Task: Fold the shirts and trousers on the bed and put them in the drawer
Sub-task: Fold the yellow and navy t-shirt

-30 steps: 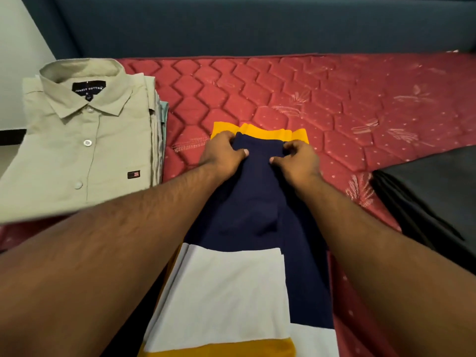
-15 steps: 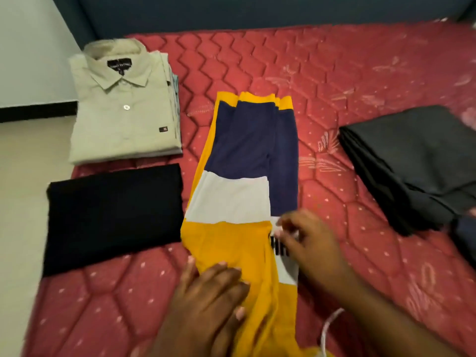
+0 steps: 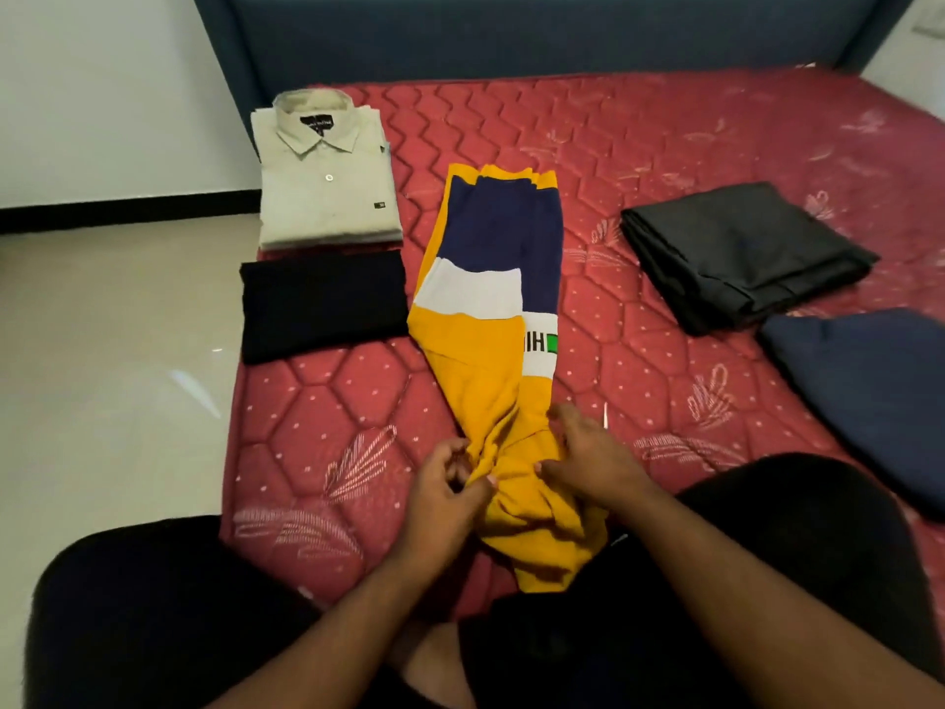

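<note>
Left to right on the bed (image 3: 665, 135): beige shirt (image 3: 327, 181) and black garment (image 3: 322, 304), folded. Striped shirt (image 3: 491, 299) mid-bed, half-folded; my left hand (image 3: 445, 498) and right hand (image 3: 588, 463) pinch its yellow hem. Dark trousers (image 3: 741, 253) folded, navy garment (image 3: 869, 391) pending. I see no drawer.

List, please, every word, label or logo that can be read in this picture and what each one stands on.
"IH", seen upside down beside a green block: white band of the yellow and navy shirt.
Black collar label on the beige shirt: too blurred to read.
Small chest tag on the same shirt: too small to read.
</note>
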Available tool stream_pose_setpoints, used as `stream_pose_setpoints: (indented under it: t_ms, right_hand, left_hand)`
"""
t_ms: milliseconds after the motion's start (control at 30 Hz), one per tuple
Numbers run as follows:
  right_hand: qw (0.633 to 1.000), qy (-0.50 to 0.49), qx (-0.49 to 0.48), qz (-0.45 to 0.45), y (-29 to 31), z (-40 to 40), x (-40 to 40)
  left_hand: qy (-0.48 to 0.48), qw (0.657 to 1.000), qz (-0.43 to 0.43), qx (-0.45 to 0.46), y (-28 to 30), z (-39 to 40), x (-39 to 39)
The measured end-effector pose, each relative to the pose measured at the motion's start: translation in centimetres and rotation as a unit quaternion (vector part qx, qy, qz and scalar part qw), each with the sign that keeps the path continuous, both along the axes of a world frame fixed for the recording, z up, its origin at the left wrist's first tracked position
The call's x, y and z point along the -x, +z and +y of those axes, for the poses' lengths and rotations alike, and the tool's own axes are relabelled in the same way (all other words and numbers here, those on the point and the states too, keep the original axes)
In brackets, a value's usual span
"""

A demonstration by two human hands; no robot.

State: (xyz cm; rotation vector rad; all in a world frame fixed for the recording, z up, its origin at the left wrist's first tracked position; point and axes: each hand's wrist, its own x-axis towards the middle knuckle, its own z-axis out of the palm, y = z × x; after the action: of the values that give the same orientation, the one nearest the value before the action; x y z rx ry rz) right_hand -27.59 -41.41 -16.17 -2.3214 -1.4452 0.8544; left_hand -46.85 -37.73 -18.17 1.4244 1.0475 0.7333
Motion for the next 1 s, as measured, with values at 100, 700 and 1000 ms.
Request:
stream_pose_setpoints:
  t_ms: [100, 700, 1000]
  right_hand:
    - [0.980, -0.128, 0.014, 0.155, 0.6, 0.1, 0.3]
    - [0.888, -0.103, 0.050, 0.444, 5.5, -3.1, 1.3]
    - [0.644, -0.336, 0.020, 0.687, 7.8, -7.0, 5.8]
  left_hand:
    - [0.087, 0.990, -0.081, 0.076, 0.8, -0.6, -0.6]
    - [-0.057, 0.954, -0.058, 0.288, 4.7, -1.2, 2.8]
    - [-0.084, 0.911, -0.197, 0.352, 8.1, -2.8, 5.9]
